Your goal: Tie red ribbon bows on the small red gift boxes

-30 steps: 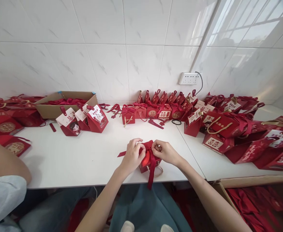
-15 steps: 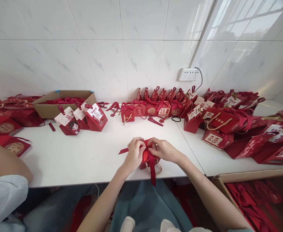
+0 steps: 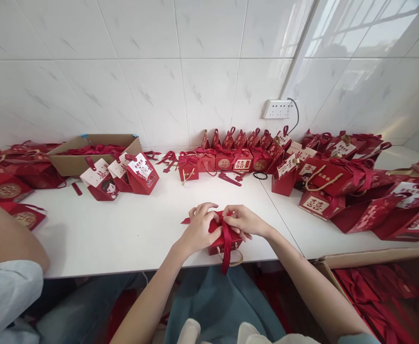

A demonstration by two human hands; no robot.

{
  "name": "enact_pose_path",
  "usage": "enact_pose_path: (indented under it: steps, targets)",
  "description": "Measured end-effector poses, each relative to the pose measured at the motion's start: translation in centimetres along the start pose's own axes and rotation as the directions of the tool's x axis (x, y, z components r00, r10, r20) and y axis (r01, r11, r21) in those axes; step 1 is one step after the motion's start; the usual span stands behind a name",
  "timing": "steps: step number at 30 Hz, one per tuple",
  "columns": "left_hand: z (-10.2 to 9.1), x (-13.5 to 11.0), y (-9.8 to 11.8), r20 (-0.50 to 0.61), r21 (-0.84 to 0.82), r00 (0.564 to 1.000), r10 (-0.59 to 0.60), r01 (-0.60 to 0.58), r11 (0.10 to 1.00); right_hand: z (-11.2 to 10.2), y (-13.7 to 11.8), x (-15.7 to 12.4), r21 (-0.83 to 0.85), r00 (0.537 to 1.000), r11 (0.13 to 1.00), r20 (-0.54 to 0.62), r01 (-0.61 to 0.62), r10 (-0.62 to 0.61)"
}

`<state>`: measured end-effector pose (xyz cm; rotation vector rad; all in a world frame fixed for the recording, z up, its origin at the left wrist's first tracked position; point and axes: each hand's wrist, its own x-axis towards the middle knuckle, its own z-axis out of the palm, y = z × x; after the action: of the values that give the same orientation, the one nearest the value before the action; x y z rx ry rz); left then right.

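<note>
A small red gift box (image 3: 214, 249) with a twisted cord handle (image 3: 238, 262) sits near the table's front edge. My left hand (image 3: 201, 227) is curved over its left side, the thumb on the lid and the fingers towards the back. My right hand (image 3: 244, 221) pinches a dark red ribbon (image 3: 226, 249) at the middle of the lid. One ribbon end hangs down the box's front, and another pokes out left of my left hand. The crossing of the ribbon is partly hidden by my fingers.
Several finished-looking red boxes (image 3: 242, 161) line the wall. More boxes (image 3: 370, 210) are heaped on the right. Three pointed boxes (image 3: 143, 174) stand left, beside a carton (image 3: 71, 165) of ribbons. An open carton (image 3: 374, 255) is at lower right. Another person's arm (image 3: 12, 234) rests at left.
My left hand has spread from a pinch at the knot to a wider grip over the box. My right hand has shifted slightly right, still at the ribbon. The left ribbon end shows less.
</note>
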<state>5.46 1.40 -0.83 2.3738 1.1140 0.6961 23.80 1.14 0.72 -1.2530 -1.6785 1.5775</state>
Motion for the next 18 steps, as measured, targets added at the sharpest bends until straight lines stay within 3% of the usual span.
enact_pose_path:
  steps: [4,8,13,18]
  targets:
    - [-0.4,0.2,0.6,0.002,0.028,1.000,-0.027,0.027,0.999,-0.2,-0.1,-0.3,0.093,0.993,0.994,0.103,-0.062,0.052]
    - [-0.1,0.2,0.6,-0.091,0.009,0.990,-0.112,0.113,0.994,-0.8,0.0,-0.8,0.158,0.960,0.982,0.274,-0.104,0.058]
    - [0.0,0.0,1.6,-0.022,-0.040,0.998,-0.051,0.051,0.998,-1.1,0.4,-1.3,0.296,0.967,0.954,0.254,-0.056,-0.022]
    - [0.3,-0.4,2.4,0.046,-0.108,0.998,0.044,-0.039,0.993,-0.5,0.3,-1.6,0.418,0.987,0.906,0.163,-0.070,0.001]
